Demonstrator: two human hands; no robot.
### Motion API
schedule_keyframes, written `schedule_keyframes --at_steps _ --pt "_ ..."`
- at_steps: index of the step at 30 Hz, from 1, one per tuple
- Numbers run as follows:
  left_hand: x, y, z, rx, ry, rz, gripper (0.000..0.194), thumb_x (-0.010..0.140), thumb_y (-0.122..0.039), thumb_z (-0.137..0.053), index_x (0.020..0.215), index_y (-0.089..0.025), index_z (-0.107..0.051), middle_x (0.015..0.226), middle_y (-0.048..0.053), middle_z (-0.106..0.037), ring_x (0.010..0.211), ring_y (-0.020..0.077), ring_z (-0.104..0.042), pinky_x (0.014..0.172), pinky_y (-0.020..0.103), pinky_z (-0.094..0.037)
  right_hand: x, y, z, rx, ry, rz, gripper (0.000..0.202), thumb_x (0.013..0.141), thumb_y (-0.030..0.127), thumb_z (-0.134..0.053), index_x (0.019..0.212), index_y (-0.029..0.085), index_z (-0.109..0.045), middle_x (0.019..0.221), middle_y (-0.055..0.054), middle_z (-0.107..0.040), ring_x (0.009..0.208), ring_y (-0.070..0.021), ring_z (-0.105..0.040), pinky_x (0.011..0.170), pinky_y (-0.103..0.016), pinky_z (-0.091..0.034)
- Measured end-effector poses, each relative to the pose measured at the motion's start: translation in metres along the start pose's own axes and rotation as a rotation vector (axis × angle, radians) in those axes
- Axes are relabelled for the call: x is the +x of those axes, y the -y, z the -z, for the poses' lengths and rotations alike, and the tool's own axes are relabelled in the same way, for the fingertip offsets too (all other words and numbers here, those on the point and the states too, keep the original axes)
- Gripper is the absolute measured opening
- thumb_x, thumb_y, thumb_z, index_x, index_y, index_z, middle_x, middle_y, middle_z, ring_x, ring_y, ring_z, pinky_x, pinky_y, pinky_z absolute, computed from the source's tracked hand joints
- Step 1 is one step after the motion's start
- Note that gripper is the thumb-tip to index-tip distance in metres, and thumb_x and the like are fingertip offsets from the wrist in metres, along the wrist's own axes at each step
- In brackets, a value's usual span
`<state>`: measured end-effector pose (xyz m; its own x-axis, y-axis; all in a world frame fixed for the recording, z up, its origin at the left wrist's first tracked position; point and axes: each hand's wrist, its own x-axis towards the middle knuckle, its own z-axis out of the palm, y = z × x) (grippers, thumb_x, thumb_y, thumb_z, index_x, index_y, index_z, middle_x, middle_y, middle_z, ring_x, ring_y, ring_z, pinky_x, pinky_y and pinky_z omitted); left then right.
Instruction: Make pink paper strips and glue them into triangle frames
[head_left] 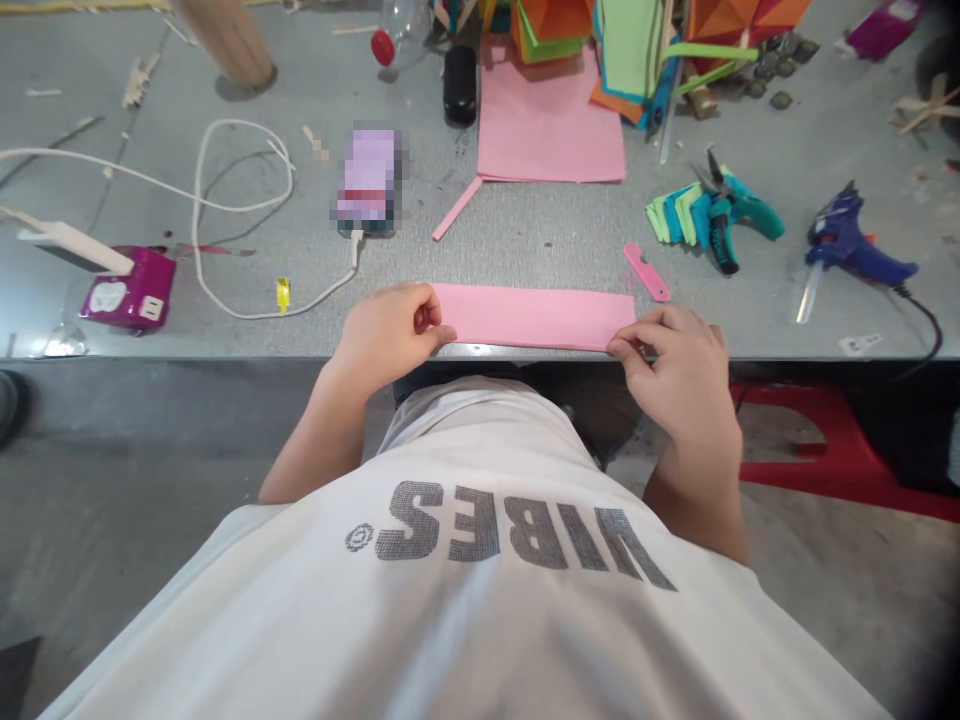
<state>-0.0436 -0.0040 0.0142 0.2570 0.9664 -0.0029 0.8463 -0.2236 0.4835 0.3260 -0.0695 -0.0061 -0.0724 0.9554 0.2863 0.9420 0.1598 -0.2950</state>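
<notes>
Seemingly to keep it flat, the left hand (396, 330) and right hand (675, 365) each pinched an end of the pink paper (529, 316), thumb against fingers, so it lay between them; just beyond the right fingertips sat a pink cutter (646, 272), probably for easy reach.

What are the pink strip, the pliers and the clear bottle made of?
Strip: probably paper, matte; it looks thin and flat, though it could be light card.
Pliers: dark jaws, likely metal; teal-and-black handles, probably plastic or rubber, judging by their thick, coloured grips.
Bottle: see-through and shiny, so likely plastic, but glass is possible.
</notes>
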Motion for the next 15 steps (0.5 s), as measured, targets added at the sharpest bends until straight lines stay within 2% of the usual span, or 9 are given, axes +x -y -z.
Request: schedule_keyframes --at_steps 7,11,15 --pt "-0.002 0.003 -0.004 -0.014 -0.008 -0.004 0.02 0.089 -0.033 -0.087 0.088 -0.025 -0.068 0.086 0.002 -0.075 0.079 0.0218 -0.063 0.075 0.039 -0.045 -0.001 -0.004 0.005 -0.022 0.027 -0.05 0.013 0.102 0.028 -0.071 0.09 0.026 -0.075 0.103 -0.009 -0.075 0.102 -0.0331 -0.066 0.087 -0.048 -0.039" --pt "-0.007 0.007 -0.01 0.035 -0.09 -0.084 0.012 0.094 -0.03 -0.082 0.092 -0.025 -0.071 0.094 0.005 -0.074 0.097 0.0279 -0.065 0.096 0.051 -0.048 0.001 -0.003 0.004 -0.038 0.047 -0.067 0.013 0.1 0.026 -0.072 0.087 0.025 -0.07 0.104 -0.01 -0.076 0.104 -0.0344 -0.066 0.086 -0.048 -0.039" --pt "-0.013 0.016 -0.011 0.033 -0.136 -0.105 0.003 0.096 -0.029 -0.078 0.095 -0.026 -0.076 0.098 0.007 -0.072 0.107 0.0318 -0.062 0.102 0.057 -0.046 0.001 -0.005 0.002 -0.027 0.043 -0.077 0.015 0.1 0.028 -0.071 0.086 0.025 -0.069 0.101 -0.009 -0.075 0.102 -0.0341 -0.066 0.087 -0.048 -0.04"
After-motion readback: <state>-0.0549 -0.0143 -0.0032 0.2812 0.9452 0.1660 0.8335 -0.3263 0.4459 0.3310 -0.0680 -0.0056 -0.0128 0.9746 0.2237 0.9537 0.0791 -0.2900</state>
